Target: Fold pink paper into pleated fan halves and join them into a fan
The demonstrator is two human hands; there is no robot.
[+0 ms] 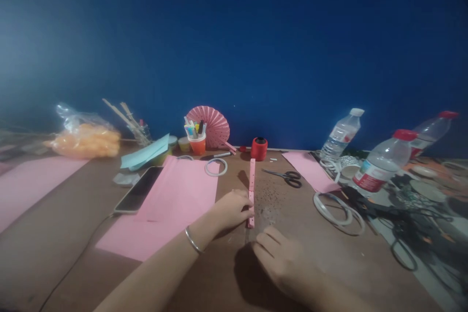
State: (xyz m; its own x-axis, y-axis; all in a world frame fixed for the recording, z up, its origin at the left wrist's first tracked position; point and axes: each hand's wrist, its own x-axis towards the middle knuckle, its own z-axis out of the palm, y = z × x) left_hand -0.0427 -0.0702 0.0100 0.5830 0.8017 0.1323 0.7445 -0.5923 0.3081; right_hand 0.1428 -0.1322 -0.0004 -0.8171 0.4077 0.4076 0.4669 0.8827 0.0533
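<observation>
Two bare hands over a brown counter: the left hand has its grip around the near part of a dotted pink strip, left of black scissors — the right hand, fingers curled, is close by; whether its grip holds anything cannot be told.

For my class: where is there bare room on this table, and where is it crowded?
Bare table shows front right, between the right hand and the white rings, and left, between the far-left pink sheet and the phone. It's crowded at far right, with bottles and cords, and behind, along the wall.
</observation>
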